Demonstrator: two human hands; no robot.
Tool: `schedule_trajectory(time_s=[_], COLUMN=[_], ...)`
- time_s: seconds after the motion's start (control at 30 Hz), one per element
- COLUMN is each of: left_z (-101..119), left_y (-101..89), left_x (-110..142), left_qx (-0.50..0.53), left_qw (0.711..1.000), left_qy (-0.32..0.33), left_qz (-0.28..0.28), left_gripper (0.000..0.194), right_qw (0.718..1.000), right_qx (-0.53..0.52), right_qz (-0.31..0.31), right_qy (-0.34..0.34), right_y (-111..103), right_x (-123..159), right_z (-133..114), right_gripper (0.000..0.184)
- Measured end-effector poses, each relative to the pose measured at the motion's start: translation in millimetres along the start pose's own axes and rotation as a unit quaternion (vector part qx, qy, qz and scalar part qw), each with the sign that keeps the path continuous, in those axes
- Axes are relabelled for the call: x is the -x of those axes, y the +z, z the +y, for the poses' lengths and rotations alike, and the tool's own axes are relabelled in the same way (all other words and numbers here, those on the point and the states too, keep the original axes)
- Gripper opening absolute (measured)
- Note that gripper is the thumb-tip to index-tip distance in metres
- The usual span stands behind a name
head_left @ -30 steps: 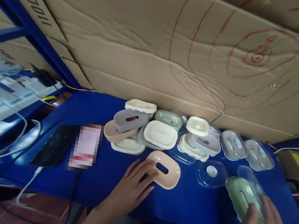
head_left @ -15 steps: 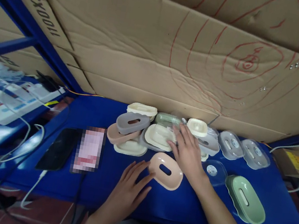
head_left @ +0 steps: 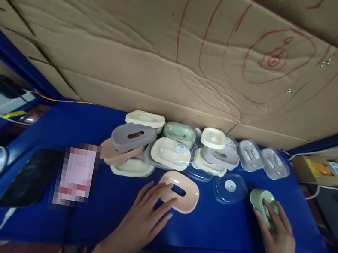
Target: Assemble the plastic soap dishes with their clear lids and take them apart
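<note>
My left hand lies with its fingers spread over the left edge of a pink oval soap dish, which has a long slot in its middle. The dish rests flat on the blue table. To the right, my right hand is on a green soap dish, thumb on the near side and fingers over its slotted top; the hand hides much of it. Between the two dishes lies a clear lid with a round sticker.
Behind are piled a grey dish, a cream dish with a clear lid and several others. Two lidded grey dishes stand at the back right. A black phone on a cable lies left. Cardboard walls the back.
My right hand has left the cream dish at the back and moved right to the green dish. My left hand stays at the pink dish. The view has shifted right.
</note>
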State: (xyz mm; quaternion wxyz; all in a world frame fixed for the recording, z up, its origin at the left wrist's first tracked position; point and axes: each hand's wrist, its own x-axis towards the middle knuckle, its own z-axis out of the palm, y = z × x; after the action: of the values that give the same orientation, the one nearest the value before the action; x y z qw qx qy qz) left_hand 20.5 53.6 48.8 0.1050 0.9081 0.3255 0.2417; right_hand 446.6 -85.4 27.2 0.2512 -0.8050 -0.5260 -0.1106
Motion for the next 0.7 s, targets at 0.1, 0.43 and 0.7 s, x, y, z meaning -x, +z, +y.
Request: schedule_trajectory(time_s=[0.1,0.43,0.7], left_z=[9,18,2], left_y=[1.0,14.2,9.5], left_x=[-2,6,11], left_qx=[0.014,-0.016,-0.073], left_qw=[1.0,0.998,0.989], left_qy=[0.0,-0.037,-0.067], left_qz=[0.014,0.057,0.106], left_gripper=[0.033,0.033,0.041], right_qw=[0.996,0.919,0.916], right_qx=[-0.085,-0.118,-0.088], right_qz=[0.034,-0.001,-0.019], right_qy=[-0.023,-0.376,-0.39], right_y=[-5,58,70], right_x=[-8,-111,-156], right_z=[-46,-247,-270], right_gripper=[0.048,0.038,0.038])
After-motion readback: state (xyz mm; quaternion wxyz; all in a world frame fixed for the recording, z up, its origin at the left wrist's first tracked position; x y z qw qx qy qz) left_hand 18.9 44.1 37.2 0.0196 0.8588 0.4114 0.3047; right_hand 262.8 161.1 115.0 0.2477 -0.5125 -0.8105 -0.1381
